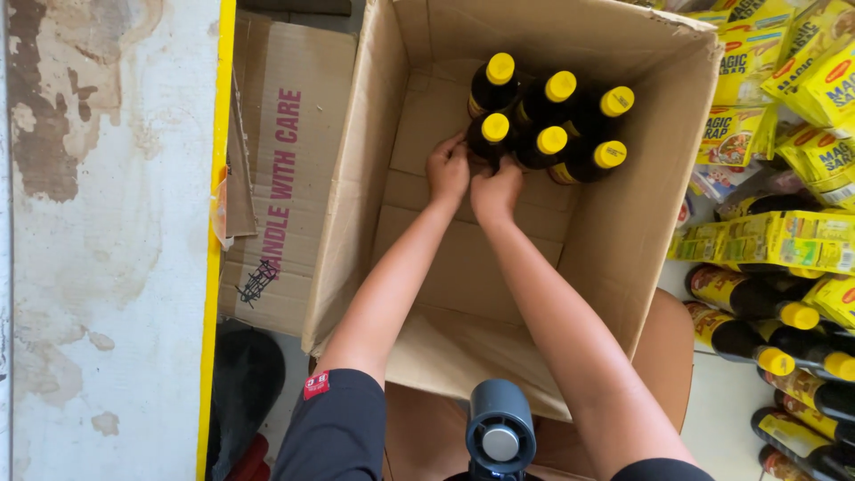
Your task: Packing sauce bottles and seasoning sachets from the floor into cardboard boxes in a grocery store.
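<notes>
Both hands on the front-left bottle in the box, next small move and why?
Probably let go and lift both hands out. The left hand and right hand grip a dark yellow-capped bottle already upright beside five others in the brown cardboard box, making two rows.

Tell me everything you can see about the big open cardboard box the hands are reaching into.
The cardboard box is plain brown corrugated board, open at the top, seen from above. Its floor shows folded flaps with seams. Six dark bottles with yellow caps stand upright in two rows at its far end. The left hand and right hand reach inside to the nearest bottle. A flattened printed carton lies to its left, yellow packets to its right.
</notes>
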